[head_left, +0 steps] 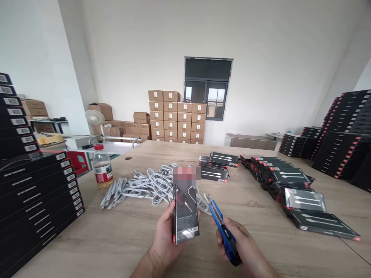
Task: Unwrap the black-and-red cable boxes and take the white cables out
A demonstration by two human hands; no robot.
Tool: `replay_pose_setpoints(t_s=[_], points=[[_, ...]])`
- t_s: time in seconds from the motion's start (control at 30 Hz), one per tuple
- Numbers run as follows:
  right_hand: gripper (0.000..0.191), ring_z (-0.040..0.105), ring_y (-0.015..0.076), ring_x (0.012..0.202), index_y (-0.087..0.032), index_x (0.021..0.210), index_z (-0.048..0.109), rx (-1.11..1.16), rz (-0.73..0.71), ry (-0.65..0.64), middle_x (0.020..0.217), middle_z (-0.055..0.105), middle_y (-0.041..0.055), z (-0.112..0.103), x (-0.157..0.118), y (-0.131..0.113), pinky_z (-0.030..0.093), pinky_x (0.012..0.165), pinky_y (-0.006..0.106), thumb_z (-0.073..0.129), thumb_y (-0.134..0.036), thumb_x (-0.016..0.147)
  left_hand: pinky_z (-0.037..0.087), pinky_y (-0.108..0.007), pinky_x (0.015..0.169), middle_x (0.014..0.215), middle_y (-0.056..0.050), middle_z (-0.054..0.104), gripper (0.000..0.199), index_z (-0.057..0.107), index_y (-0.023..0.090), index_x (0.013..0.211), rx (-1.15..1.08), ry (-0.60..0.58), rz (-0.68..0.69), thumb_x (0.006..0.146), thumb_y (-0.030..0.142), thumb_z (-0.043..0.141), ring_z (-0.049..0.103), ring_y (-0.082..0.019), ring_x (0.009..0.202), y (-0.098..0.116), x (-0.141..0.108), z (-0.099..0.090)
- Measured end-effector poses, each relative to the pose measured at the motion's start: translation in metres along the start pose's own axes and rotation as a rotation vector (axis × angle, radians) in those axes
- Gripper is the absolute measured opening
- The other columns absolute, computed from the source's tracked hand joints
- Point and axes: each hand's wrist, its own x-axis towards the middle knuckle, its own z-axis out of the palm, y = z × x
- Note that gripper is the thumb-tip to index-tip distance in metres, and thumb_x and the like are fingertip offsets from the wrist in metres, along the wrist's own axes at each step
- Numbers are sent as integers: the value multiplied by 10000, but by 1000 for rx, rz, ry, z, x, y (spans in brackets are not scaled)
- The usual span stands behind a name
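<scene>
Blue-handled utility knife (222, 227) is sitting in the right hand (236, 241), its fingers (228, 228) clamped around the grip, while the left hand (164, 239) is clasping an upright black cable box (186, 216) above the wooden counter (121, 247). Loose white cables (150, 187) are lying heaped nearby, beside many stacked black boxes (34, 200).
</scene>
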Motion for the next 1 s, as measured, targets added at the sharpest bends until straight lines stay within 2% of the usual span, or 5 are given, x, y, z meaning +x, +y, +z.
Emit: replay_pose_setpoints(t_s=[0.13, 0.2, 0.33, 0.47, 1.0], points=[[706, 526, 127, 459, -163, 880, 723, -109, -46, -16, 611, 630, 24, -3, 1, 2, 427, 449, 247, 559, -839, 758, 591, -439, 839, 908, -152, 779, 386, 715, 97, 1014, -27, 28, 17, 960, 426, 522, 758, -291, 855, 0, -1, 1], [635, 592, 161, 562, -171, 918, 742, -259, -170, -16, 660, 657, 39, -4, -1, 2, 488, 547, 269, 572, -774, 811, 592, -441, 831, 886, -150, 777, 379, 714, 99, 997, -40, 48, 12, 958, 425, 527, 757, -293, 842, -1, -2, 2], [396, 681, 242, 992, -245, 1191, 701, -564, -516, 3, 1042, 731, 83, -5, -8, 2, 546, 882, 333, 603, -519, 922, 593, -431, 819, 888, -134, 777, 317, 704, 113, 972, -79, 91, 1, 936, 398, 570, 755, -286, 813, -2, -1, 5], [311, 682, 219, 1022, -282, 1245, 660, -741, -706, 30, 1120, 715, 68, -7, -9, 6, 562, 885, 312, 602, -327, 943, 592, -405, 814, 904, -119, 776, 269, 697, 120, 996, -109, 108, 1, 930, 354, 581, 750, -265, 783, -1, -3, 9], [316, 680, 210, 977, -295, 1205, 666, -866, -729, 33, 1069, 704, 46, -10, -7, 9, 581, 842, 308, 633, -200, 905, 598, -408, 775, 846, -143, 762, 344, 712, 103, 1000, -47, 38, -6, 945, 393, 534, 746, -285, 801, -3, -3, 7]])
